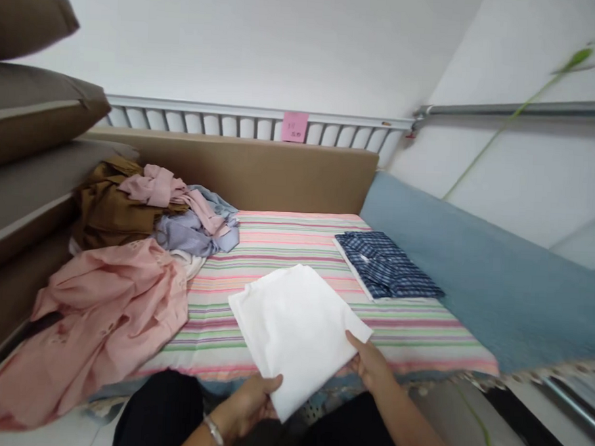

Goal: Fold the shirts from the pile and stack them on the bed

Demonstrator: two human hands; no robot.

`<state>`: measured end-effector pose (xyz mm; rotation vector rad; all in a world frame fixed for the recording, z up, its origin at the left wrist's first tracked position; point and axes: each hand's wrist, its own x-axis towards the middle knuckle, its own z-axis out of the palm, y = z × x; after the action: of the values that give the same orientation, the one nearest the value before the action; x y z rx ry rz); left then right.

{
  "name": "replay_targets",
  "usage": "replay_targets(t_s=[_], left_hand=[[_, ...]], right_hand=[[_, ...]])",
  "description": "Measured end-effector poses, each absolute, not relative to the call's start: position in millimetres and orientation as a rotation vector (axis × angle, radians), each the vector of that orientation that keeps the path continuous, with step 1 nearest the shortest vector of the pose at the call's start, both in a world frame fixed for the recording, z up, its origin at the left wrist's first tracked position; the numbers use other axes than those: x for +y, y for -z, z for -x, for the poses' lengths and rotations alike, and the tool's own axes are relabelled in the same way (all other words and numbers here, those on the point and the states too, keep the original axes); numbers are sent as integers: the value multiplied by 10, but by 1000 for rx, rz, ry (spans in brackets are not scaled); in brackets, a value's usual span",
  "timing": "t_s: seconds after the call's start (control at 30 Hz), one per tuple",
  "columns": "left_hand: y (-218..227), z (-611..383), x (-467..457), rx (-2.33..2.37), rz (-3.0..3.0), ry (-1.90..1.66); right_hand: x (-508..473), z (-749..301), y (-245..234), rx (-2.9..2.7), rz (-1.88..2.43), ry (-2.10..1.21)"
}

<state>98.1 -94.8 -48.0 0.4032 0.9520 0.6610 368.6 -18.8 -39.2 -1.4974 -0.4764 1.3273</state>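
A folded white cloth [300,325], probably a garment, is held between my two hands over the front edge of the striped cover. My left hand [253,402] pinches its near left edge, thumb on top and fingers underneath. At the right corner my right hand [368,361] grips it the same way. The cloth lies nearly flat, tilted slightly, with its far part over the stripes. To the right rests a folded dark blue checked shirt [387,263] on top of something white. On the left is a heap of loose clothes, with a pink embroidered garment [121,301] nearest me.
The striped cover [277,235] spans the seat between a brown back cushion [250,171] and a blue-draped side [473,257]. Brown and grey cushions [31,106] are stacked at left. Behind are a white radiator [208,122] with a pink note [294,127] and a pipe [519,109].
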Motion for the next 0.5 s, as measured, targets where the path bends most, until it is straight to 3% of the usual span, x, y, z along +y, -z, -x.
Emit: replay_targets(t_s=[0.17, 0.5], left_hand=[[358, -784, -915, 1110, -517, -590], [-45, -824, -531, 1691, -660, -961]], right_hand=[[-442, -3820, 253, -377, 1394, -1528], [-75, -4004, 156, -462, 1485, -1511]])
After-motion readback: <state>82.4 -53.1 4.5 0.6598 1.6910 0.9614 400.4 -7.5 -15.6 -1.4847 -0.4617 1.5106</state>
